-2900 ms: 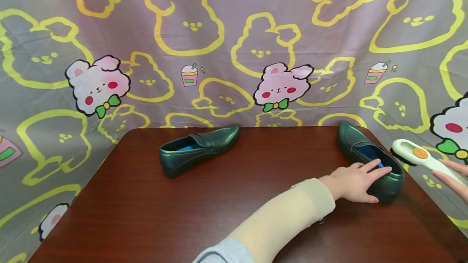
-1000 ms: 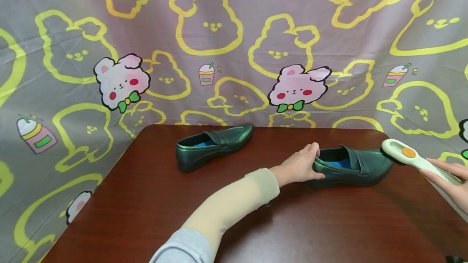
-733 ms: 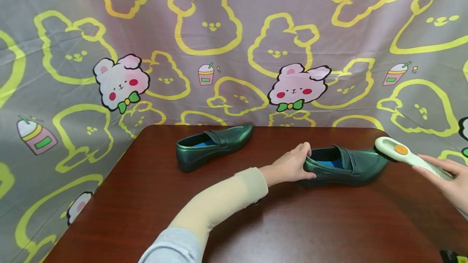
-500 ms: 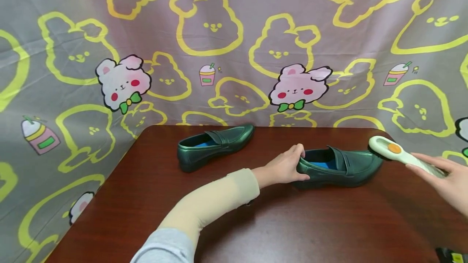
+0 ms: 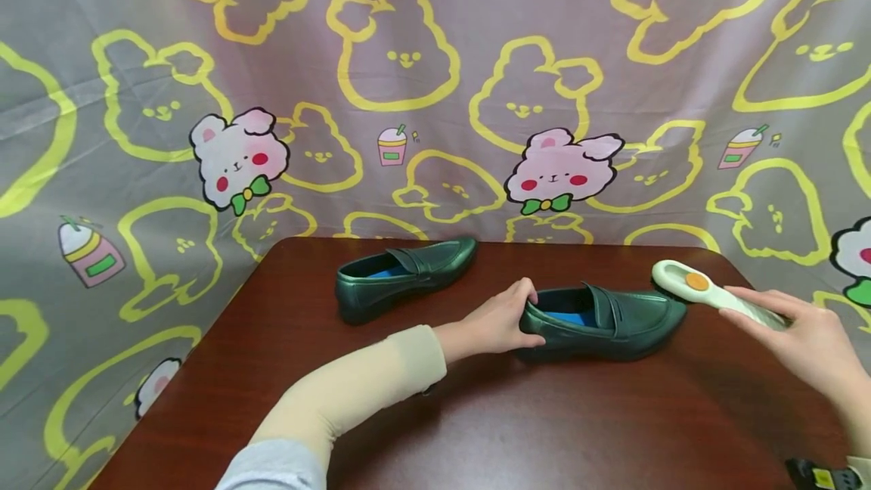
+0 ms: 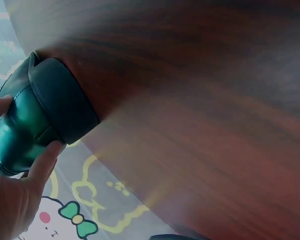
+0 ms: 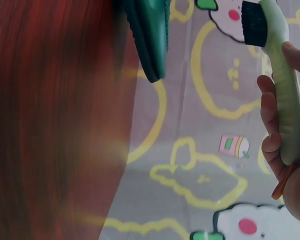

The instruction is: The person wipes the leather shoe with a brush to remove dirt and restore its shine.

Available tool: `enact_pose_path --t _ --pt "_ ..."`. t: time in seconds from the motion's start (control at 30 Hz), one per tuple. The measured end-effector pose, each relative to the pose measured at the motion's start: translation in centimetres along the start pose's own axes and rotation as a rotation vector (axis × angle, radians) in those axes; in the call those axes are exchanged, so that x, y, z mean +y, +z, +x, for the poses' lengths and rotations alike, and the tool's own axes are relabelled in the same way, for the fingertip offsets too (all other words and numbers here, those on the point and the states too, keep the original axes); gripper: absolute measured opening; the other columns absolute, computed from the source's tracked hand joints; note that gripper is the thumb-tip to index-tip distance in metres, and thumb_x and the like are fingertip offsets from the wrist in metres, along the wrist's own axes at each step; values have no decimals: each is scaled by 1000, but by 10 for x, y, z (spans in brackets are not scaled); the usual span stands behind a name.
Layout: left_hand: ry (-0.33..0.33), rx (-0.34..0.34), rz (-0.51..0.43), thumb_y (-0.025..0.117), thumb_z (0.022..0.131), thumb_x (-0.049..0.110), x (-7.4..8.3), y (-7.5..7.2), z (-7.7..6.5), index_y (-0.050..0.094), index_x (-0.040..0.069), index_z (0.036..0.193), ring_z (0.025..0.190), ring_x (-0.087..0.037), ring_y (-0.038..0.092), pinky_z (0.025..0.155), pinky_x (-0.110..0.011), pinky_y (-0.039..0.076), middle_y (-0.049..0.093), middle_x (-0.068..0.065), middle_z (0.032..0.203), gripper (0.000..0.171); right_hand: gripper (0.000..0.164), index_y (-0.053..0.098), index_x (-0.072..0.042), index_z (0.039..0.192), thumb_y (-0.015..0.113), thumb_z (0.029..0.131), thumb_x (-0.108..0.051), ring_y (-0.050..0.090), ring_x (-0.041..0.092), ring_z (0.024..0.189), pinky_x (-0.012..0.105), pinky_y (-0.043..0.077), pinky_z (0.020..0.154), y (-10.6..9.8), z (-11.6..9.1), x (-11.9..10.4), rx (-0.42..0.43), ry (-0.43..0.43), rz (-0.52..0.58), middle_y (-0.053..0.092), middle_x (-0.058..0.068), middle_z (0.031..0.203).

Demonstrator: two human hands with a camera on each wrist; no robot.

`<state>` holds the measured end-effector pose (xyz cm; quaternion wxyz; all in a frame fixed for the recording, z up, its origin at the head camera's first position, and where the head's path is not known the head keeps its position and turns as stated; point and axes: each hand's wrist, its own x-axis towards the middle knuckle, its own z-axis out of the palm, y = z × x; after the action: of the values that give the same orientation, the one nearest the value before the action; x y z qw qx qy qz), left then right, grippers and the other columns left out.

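My left hand (image 5: 500,321) grips a dark green loafer (image 5: 636,327) by its heel, the thumb on the near side and the fingers at the back rim. Blue insole shows inside, and the toe points right. The left wrist view has the heel end (image 6: 65,105) close up, finger and thumb on its sides. My right hand (image 5: 806,339) holds a pale green shoe brush (image 5: 714,295) by its handle, the orange button facing up. Dark bristles (image 7: 254,24) show in the right wrist view. In the head view the brush head overlaps the loafer's toe.
A matching loafer (image 5: 388,289) rests at the back left of the brown table (image 5: 531,429), toe toward the back right. Behind the table hangs a patterned cloth (image 5: 449,108). A black wrist band with a yellow label (image 5: 822,477) sits at lower right.
My left hand first reached over the loafer at the right edge, then gripped its heel, turned it toe-right and brought it left. The brush in my right hand moved left with it.
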<state>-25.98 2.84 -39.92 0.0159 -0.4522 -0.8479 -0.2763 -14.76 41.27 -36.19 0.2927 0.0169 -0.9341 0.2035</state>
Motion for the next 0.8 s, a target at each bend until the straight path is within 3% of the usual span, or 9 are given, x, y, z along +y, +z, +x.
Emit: enact_pose_path --t 0.1,0.2,0.5,0.8 --pt "-4 16 -16 82 80 28 -3 -5 -9 39 13 107 72 -9 49 61 -16 40 45 2 96 53 38 72 -13 114 81 80 -26 38 -17 81 23 32 62 4 2 -9 3 -38 42 57 -30 93" --pt "-6 43 -15 80 80 23 -7 -9 -18 40 13 106 75 -10 49 64 -17 40 46 2 96 49 37 73 -18 113 83 78 -22 42 -14 81 21 33 63 8 3 -20 9 -85 99 48 -41 93" --pt "-75 125 -14 78 74 16 -21 -28 -47 41 13 105 77 -13 52 67 -22 42 51 0 91 49 42 75 -13 107 85 68 0 43 -4 71 19 32 60 27 5 -48 39 -275 222 60 -15 82" --pt "-131 168 -36 77 72 16 -29 -40 -71 42 11 107 84 -16 54 74 -26 45 56 -3 99 49 48 75 -18 109 85 66 2 43 -2 71 19 32 58 36 7 -71 -5 -340 273 61 -13 83"
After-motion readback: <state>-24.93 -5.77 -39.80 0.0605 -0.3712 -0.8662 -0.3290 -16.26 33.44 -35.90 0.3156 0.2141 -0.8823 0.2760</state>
